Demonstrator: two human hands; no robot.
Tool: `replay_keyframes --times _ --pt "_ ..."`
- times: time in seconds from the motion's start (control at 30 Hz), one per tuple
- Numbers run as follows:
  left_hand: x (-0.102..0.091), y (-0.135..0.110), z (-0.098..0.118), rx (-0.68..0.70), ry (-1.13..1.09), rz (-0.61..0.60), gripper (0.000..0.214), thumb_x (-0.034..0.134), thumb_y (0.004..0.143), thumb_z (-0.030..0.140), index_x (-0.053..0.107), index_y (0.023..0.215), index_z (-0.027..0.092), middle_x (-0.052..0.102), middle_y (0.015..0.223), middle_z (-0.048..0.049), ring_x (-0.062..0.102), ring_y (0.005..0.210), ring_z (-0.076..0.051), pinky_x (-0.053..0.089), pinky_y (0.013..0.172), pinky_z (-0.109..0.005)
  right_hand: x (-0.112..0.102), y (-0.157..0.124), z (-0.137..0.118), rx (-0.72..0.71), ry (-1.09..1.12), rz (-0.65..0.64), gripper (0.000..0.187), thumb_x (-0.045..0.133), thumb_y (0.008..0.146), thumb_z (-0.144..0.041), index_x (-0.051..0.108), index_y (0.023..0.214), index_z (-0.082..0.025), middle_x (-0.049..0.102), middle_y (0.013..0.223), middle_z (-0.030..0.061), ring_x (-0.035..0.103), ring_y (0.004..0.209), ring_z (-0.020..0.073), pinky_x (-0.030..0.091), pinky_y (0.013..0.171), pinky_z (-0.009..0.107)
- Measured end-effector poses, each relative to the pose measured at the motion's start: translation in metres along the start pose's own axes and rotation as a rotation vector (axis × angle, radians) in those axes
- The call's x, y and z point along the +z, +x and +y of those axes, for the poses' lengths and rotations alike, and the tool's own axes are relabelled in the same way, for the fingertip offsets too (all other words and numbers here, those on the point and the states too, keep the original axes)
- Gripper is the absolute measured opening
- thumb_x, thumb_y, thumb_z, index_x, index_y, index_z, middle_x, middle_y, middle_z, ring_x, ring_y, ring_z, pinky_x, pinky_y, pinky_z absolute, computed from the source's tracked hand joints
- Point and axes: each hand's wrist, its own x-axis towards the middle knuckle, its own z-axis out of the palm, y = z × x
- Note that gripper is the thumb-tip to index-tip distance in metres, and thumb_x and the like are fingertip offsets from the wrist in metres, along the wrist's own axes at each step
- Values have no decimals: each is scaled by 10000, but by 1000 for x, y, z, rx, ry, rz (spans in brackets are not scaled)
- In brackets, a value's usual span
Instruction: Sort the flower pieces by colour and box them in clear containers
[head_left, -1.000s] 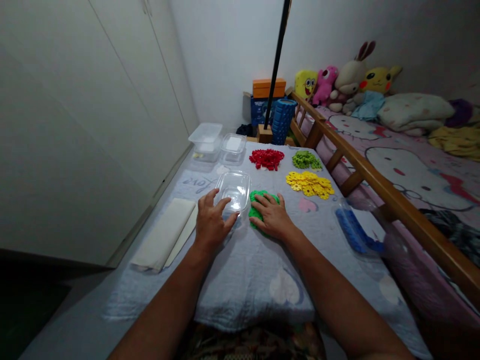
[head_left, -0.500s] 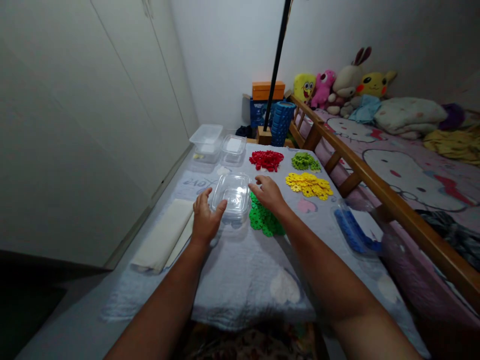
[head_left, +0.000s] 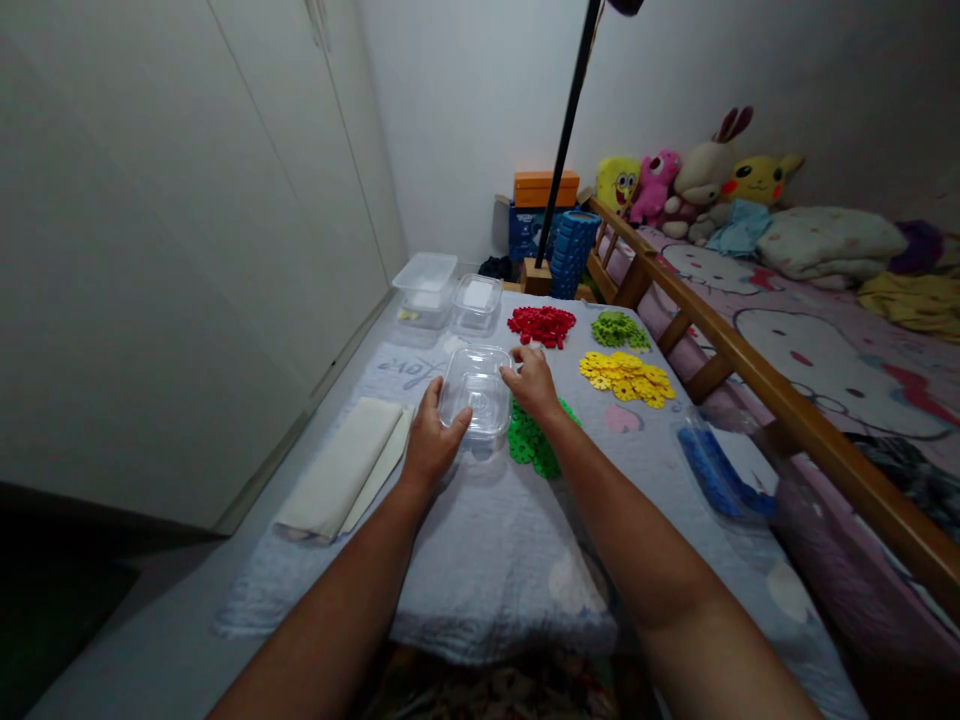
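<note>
A clear square plastic container (head_left: 478, 388) is between my hands, and more clear plastic shows under its near edge. My left hand (head_left: 433, 440) holds its left side, thumb over the near left corner. At the far right corner, the fingers of my right hand (head_left: 534, 382) pinch the rim. Partly hidden under my right forearm is a heap of green flower-shaped plastic discs (head_left: 534, 442). Similar yellow discs (head_left: 628, 378) are spread further right. Behind them lie a red heap (head_left: 541, 325) and a light green heap (head_left: 619, 330) of small pieces.
Two lidded clear boxes, a larger one (head_left: 425, 275) and a smaller one (head_left: 478, 295), stand at the back left. A folded cream cloth (head_left: 341, 470) lies left. A clear box with blue pieces (head_left: 720, 470) sits right, beside the wooden bed rail (head_left: 750, 385).
Both hands have closed in on the clear container; my left hand now grips its side and my right its corner. The view has shifted slightly.
</note>
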Motion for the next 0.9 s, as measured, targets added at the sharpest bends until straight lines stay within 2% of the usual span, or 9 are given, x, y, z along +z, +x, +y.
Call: replay_keyframes --times 0.17,0.3,0.4,0.6,0.77,0.9 --pt "1 1 -3 0 -71 12 687 668 854 361 493 1489 166 539 1539 -182 496 1450 -342 338 1247 -530 -1 4 -4 -1 67 18 241 611 787 -234 655 1014 -167 612 983 72 581 939 227 483 864 337" --pt "2 4 -6 -6 -101 24 664 669 822 300 530 1459 178 572 1508 -163 514 1431 -342 349 1242 -532 -5 14 -8 108 39 -22 136 642 780 -248 614 901 -193 568 805 -7 547 805 189 426 764 296" --pt "3 7 -8 7 -97 18 639 667 815 284 555 1436 184 599 1474 -159 536 1406 -344 367 1230 -539 -8 21 -10 139 -24 -34 138 682 785 -281 568 811 -206 553 765 -24 506 755 168 381 730 282" --pt "3 9 -12 87 -42 51 649 648 821 284 528 1451 183 574 1465 -168 560 1362 -340 404 1197 -558 -9 21 -10 66 -99 -50 118 671 817 -221 555 806 -202 586 801 -5 501 779 167 346 719 272" --pt "5 10 -19 155 -38 29 717 638 835 248 452 1527 233 518 1547 -150 484 1449 -333 361 1237 -548 -12 17 -16 47 -190 -72 33 622 891 -208 605 888 -181 659 883 46 549 821 185 363 745 279" --pt "6 10 -23 160 -41 14 715 629 850 240 441 1541 253 522 1555 -137 472 1465 -328 339 1251 -556 -19 16 -26 58 -253 -116 90 570 953 -217 623 1007 -168 712 984 92 615 896 219 387 766 289"
